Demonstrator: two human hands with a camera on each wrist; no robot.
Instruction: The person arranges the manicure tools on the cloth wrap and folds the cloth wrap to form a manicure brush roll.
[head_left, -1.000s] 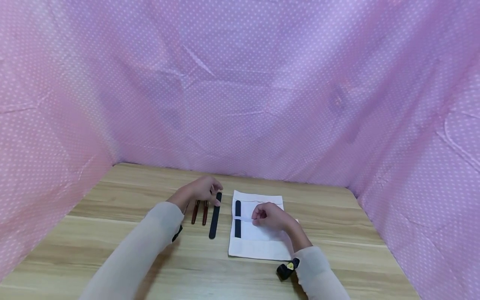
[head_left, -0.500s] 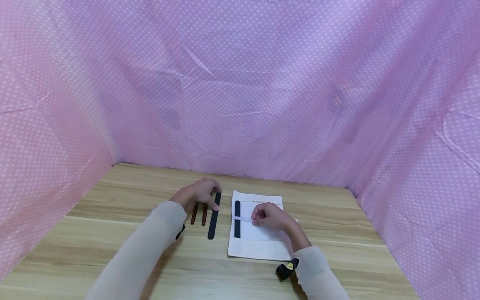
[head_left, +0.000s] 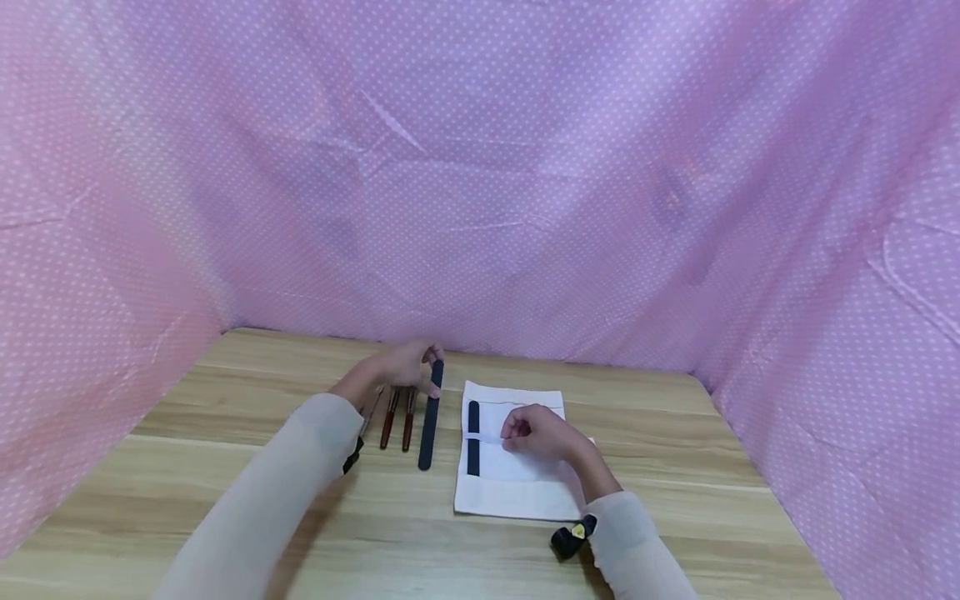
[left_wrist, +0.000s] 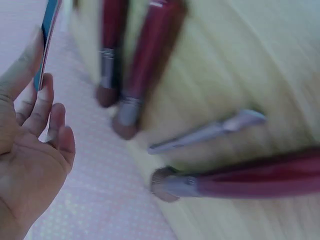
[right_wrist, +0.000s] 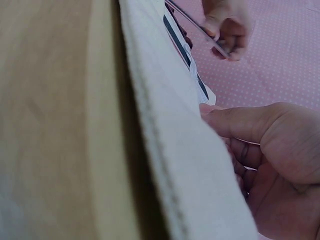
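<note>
My left hand pinches a black nail file near its far end, between thumb and fingers. In the left wrist view that file stands up off the table. My right hand pinches a thin white elastic band on a white cloth pouch. A second nail file lies on the pouch, tucked under this band, its near end hidden behind the lower flap. In the right wrist view, the right hand's thumb is right at the pouch's edge.
Left of the held file, brushes with red-brown handles lie on the wooden table. A slim grey tool lies among several brushes in the left wrist view. Pink dotted cloth hangs around the table.
My left hand has closed its thumb and fingers on the loose nail file and raised it, shifting it slightly away from me. The right hand stays at the band.
</note>
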